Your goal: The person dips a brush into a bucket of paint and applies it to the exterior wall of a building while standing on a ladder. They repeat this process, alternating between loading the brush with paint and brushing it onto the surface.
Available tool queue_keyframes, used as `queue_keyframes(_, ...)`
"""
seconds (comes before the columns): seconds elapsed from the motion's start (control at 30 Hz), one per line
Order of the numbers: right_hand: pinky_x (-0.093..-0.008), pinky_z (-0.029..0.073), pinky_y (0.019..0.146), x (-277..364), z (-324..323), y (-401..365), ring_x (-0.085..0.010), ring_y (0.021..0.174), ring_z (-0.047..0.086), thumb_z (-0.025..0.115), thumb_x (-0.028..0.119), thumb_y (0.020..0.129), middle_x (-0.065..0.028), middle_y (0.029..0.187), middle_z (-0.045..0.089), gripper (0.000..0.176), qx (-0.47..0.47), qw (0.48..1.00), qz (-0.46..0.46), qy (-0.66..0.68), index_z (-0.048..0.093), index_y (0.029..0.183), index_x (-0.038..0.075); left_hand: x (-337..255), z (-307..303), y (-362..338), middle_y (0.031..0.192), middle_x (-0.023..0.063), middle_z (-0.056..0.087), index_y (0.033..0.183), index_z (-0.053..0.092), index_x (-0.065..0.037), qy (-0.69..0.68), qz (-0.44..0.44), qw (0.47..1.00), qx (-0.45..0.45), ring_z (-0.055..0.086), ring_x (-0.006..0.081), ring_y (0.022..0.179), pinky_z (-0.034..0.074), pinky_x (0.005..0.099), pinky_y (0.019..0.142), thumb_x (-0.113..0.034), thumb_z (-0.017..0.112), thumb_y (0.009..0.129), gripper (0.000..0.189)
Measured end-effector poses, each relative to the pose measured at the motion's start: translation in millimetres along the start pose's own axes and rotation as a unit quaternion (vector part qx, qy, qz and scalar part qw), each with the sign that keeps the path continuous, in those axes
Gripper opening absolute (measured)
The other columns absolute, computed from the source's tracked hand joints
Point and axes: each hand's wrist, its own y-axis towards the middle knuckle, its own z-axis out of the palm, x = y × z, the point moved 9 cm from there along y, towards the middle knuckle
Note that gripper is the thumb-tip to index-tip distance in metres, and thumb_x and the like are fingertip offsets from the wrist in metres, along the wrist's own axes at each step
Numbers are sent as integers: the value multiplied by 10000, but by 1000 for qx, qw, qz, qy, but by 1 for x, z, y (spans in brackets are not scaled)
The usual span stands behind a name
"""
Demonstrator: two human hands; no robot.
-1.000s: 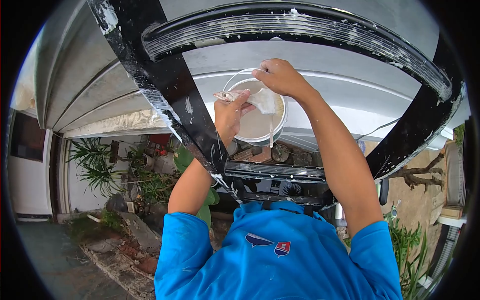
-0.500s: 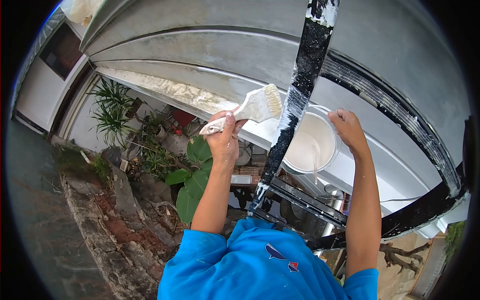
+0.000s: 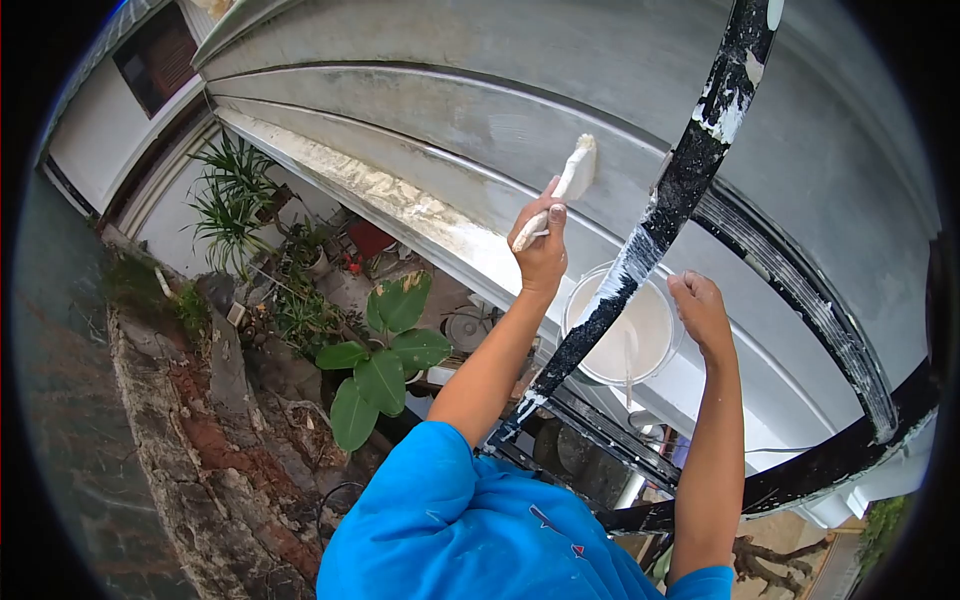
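Observation:
My left hand is wrapped round the handle of a paintbrush smeared with white. The brush is turned nearly edge-on, its bristles up against the grey curved wall in this view. At the side of a white paint bucket, my right hand is closed, fingers curled by the rim where its wire handle runs. Pale paint lies inside the bucket, and a drip of it hangs down the near side. A black ladder rail spattered with white crosses in front of the bucket and hides part of it.
Beside the wall runs a white, stained ledge. Far below on the left are a broad-leaved plant, spiky plants and a rough stone wall. Black ribbed ladder parts curve round on the right.
My left hand has moved up and right with the paintbrush, which has turned from flat to edge-on near the wall. The view has shifted; the right hand stays by the bucket.

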Motion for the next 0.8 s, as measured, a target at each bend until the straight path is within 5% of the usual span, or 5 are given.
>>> queue_keyframes(0.17, -342, 385, 583, -1, 1, 0, -169, 608, 439, 557, 302, 889, -106, 636, 484, 382, 4, 1000, -12, -4, 534, 712, -35, -23, 36, -14, 1139, 238, 626, 970, 620, -22, -71, -49, 988, 124, 605, 255, 1082, 533, 296, 815, -147, 687, 868, 174)
queue_keyframes(0.5, -365, 394, 587, 10, -3, -4, -206, 597, 458, 541, 294, 890, -145, 646, 512, 369, 1, 999, -25, -42, 529, 729, -38, 9, -101, 104, 1068, 171, 658, 987, 636, 17, 101, 101, 982, -121, 622, 231, 1000, 497, 335, 892, -114, 681, 869, 182)
queue_keyframes(0.6, -372, 397, 597, 13, -1, -3, -221, 601, 455, 537, 294, 893, -159, 653, 511, 369, -4, 998, -47, -42, 524, 734, -39, 2, -88, 109, 1113, 179, 654, 994, 651, -5, 165, 134, 968, -135, 626, 227, 990, 510, 330, 842, -125, 683, 870, 176)
queue_keyframes(0.7, -375, 397, 602, 12, 1, -3, -232, 601, 452, 536, 292, 894, -168, 656, 508, 369, 3, 999, -33, -40, 520, 733, -40, -22, -2, 67, 1080, 190, 671, 928, 675, -38, 205, 165, 965, -6, 668, 239, 935, 521, 318, 778, -122, 709, 841, 126)
queue_keyframes(0.8, -372, 394, 598, 6, 3, -1, -229, 599, 449, 538, 288, 894, -165, 652, 504, 369, 5, 999, -31, -34, 515, 722, -38, -44, 54, 17, 1049, 181, 681, 902, 672, -26, 94, 127, 981, 110, 650, 253, 1037, 516, 321, 795, -80, 712, 826, 102)
